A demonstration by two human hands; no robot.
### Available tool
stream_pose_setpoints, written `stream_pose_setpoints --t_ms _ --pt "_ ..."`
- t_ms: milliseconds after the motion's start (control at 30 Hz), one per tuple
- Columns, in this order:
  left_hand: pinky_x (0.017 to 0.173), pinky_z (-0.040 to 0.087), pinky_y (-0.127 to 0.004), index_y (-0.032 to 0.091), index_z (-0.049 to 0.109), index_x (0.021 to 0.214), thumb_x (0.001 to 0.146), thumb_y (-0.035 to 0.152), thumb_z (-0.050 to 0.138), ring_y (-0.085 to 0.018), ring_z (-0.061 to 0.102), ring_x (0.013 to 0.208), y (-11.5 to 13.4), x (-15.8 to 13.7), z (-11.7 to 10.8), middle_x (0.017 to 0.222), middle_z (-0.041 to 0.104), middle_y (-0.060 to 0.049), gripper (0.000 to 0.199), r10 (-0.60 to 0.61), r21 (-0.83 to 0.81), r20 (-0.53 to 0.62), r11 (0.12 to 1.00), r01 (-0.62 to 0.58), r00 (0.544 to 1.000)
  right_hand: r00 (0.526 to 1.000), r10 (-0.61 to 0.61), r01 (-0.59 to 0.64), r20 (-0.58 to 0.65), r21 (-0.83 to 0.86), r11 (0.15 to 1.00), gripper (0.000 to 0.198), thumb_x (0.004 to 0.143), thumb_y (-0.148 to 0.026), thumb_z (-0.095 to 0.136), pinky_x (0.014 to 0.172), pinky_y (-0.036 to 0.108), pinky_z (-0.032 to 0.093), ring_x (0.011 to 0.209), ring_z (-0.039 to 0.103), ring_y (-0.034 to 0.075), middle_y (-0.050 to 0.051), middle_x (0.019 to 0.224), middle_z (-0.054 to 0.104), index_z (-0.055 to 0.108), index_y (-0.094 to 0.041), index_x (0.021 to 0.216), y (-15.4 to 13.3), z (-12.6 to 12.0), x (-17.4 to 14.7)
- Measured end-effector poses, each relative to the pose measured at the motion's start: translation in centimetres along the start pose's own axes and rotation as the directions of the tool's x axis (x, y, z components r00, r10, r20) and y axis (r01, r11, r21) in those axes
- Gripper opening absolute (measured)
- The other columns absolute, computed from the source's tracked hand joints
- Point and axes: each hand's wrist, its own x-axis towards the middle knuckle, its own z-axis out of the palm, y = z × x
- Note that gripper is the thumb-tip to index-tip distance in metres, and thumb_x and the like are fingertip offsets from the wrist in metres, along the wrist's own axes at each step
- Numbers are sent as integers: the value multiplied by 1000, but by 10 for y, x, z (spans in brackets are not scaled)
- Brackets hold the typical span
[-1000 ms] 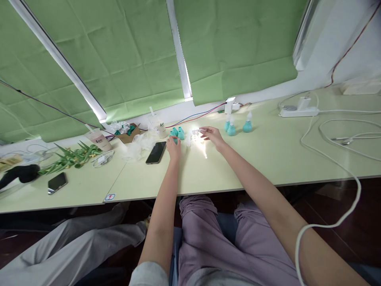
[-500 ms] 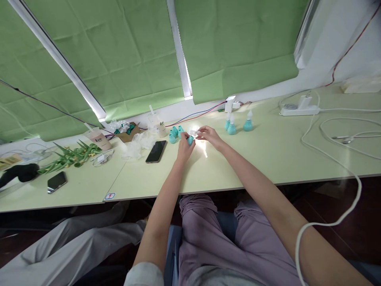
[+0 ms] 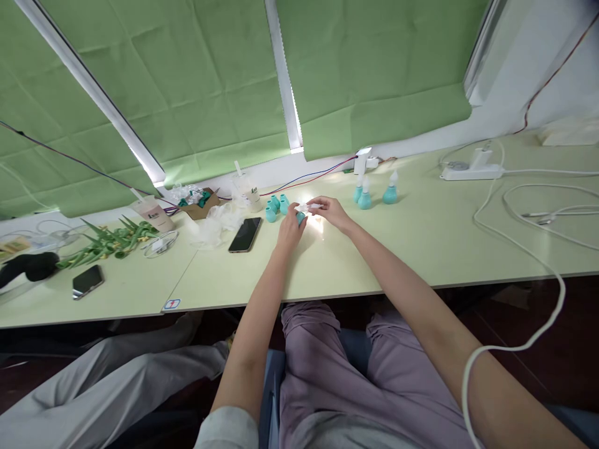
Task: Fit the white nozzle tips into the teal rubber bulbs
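While the right hand (image 3: pixel 331 211) pinches pale plastic (image 3: pixel 309 207), the left hand (image 3: pixel 291 229) grips a teal bulb (image 3: pixel 300 217), likely light, best held mid-body.

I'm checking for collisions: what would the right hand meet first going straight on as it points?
Likely the left hand or the teal bulb it holds; the right hand, holding a whitish piece, points toward them. Depth leaves unclear which comes first.
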Motion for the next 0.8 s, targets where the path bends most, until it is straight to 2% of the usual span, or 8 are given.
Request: stream_pose_setpoints --t_ms 100,233,367,500,667,800 --pt "74 44 -32 15 31 127 91 30 47 -22 61 90 -2 1 0 100 60 -9 42 10 23 2 1000 -10 1000 1000 -12 12 -10 -16 1000 47 56 -44 78 72 24 49 68 58 8 5 91 66 66 -14 89 4 -2 2" --pt "81 46 -34 14 33 127 92 28 45 -23 60 101 -4 2 -1 110 59 -13 40 80 114 32 990 -84 996 999 -12 14 39 -50 999 42 59 -42 76 71 23 49 67 59 8 5 91 66 68 -14 89 9 -4 2" --pt "84 46 -34 17 32 133 92 25 45 -23 58 105 -4 1 0 120 57 -14 44 123 234 119 961 -148 985 995 30 -18 97 -127 992 38 60 -38 75 63 21 48 61 58 8 4 75 66 70 -12 88 11 -9 1" --pt "86 45 -32 17 30 138 92 25 45 -22 58 105 -3 0 3 128 53 -15 49 153 272 167 942 -195 974 990 41 -11 134 -216 976 34 64 -33 71 61 19 48 58 57 8 3 68 65 73 -12 90 11 -16 2" --pt "84 43 -29 17 28 142 92 27 47 -21 57 97 -3 -2 7 109 61 -13 55 166 255 140 947 -197 976 986 51 -4 159 -283 959 32 65 -31 70 68 20 50 60 59 9 3 67 66 74 -12 92 10 -24 2" --pt "84 42 -30 16 31 141 92 27 46 -21 57 91 0 -3 8 96 61 -11 53 160 268 164 942 -200 973 981 65 -2 185 -322 947 31 66 -30 70 68 19 48 60 58 9 3 66 66 75 -12 91 7 -23 0"
